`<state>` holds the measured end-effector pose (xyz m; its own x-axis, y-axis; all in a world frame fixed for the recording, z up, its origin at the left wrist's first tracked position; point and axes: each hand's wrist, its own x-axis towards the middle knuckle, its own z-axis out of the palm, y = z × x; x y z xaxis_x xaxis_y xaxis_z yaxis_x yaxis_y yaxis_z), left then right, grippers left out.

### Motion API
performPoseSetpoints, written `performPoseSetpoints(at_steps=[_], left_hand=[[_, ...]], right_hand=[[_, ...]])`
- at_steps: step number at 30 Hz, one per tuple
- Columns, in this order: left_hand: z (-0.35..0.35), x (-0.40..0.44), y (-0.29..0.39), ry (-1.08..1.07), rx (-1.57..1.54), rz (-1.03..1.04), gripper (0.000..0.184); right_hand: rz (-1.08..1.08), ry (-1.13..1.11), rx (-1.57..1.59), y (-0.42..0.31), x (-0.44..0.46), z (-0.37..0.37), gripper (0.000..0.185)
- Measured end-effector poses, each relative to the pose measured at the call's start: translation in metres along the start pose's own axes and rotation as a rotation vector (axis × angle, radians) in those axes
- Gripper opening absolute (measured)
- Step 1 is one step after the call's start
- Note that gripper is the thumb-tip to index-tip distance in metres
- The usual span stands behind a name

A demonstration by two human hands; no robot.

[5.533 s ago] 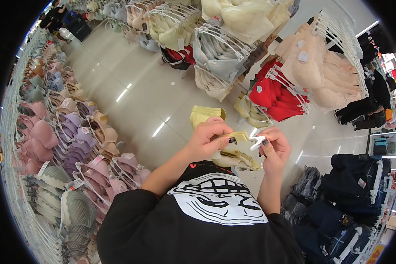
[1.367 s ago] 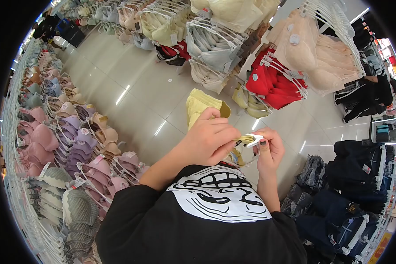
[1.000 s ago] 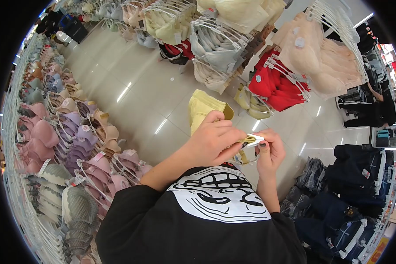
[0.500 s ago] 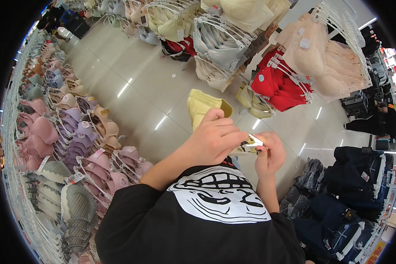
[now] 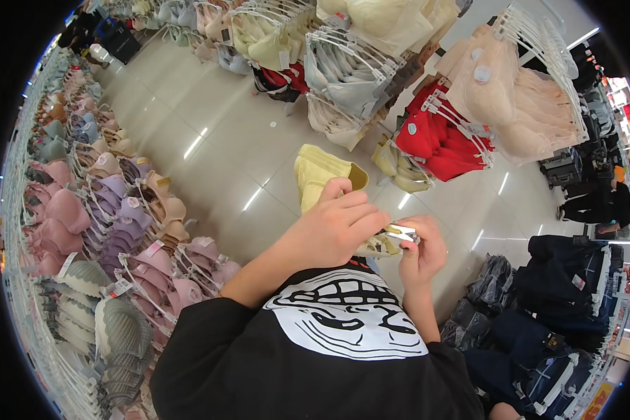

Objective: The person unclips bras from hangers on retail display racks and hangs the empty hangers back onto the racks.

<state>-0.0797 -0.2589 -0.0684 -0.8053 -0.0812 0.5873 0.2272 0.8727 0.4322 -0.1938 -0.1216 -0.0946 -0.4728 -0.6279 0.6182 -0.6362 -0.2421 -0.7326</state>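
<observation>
Left hand (image 5: 339, 227): fingers bunched, pinching the edge of a pale yellow fabric garment (image 5: 322, 173).
Right hand (image 5: 423, 248): thumb and curled fingers pinching a white plastic hanger clip (image 5: 403, 234).
Clip: just beside the left fingertips, at their 3 o'clock, with yellow fabric at its near end.
Yellow garment: one broad panel juts out at 11 o'clock from the left hand; more pale fabric shows below, between the hands.
Shirt: black cloth with a white printed face (image 5: 346, 318), at 6 o'clock from the hands.
Racks, from the hands: red bras (image 5: 437, 140) at 1 o'clock, peach bras (image 5: 490, 80) at 2, navy garments (image 5: 553, 280) toward 4, pink moulded bras (image 5: 66, 210) at 9.
Person: in dark clothes (image 5: 598, 203), well apart at 3 o'clock.
</observation>
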Motion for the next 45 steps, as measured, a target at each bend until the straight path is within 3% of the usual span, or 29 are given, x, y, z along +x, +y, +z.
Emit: performPoseSetpoints(at_steps=[5, 8, 17, 24, 29, 35, 41, 45], left_hand=[[0.001, -0.001, -0.002, -0.012, -0.063, 0.0, 0.02], [0.0, -0.001, -0.001, -0.021, -0.191, -0.077, 0.022], [0.01, -0.003, -0.012, 0.123, -0.489, -0.177, 0.022], [0.012, -0.004, -0.008, 0.195, -0.456, -0.104, 0.025], [0.017, -0.003, -0.005, 0.257, -0.255, -0.001, 0.029], [0.025, -0.005, -0.004, 0.342, -0.134, -0.024, 0.037], [0.017, -0.009, -0.014, 0.053, -0.4, -0.206, 0.033], [0.026, -0.012, -0.02, 0.012, -0.647, -0.242, 0.031]], right_hand=[[0.064, -0.01, 0.053, 0.001, 0.0, -0.001, 0.034], [0.042, 0.066, 0.095, 0.002, 0.002, 0.002, 0.02], [0.141, 0.121, 0.281, -0.002, -0.004, 0.008, 0.022], [0.217, 0.156, 0.532, -0.003, -0.007, 0.008, 0.023], [0.231, 0.19, 0.513, -0.005, -0.006, 0.008, 0.022], [0.332, 0.149, 0.451, -0.009, -0.001, 0.003, 0.02], [0.24, -0.028, 0.173, -0.012, 0.015, -0.012, 0.019], [0.131, -0.225, -0.038, -0.021, 0.031, -0.024, 0.02]])
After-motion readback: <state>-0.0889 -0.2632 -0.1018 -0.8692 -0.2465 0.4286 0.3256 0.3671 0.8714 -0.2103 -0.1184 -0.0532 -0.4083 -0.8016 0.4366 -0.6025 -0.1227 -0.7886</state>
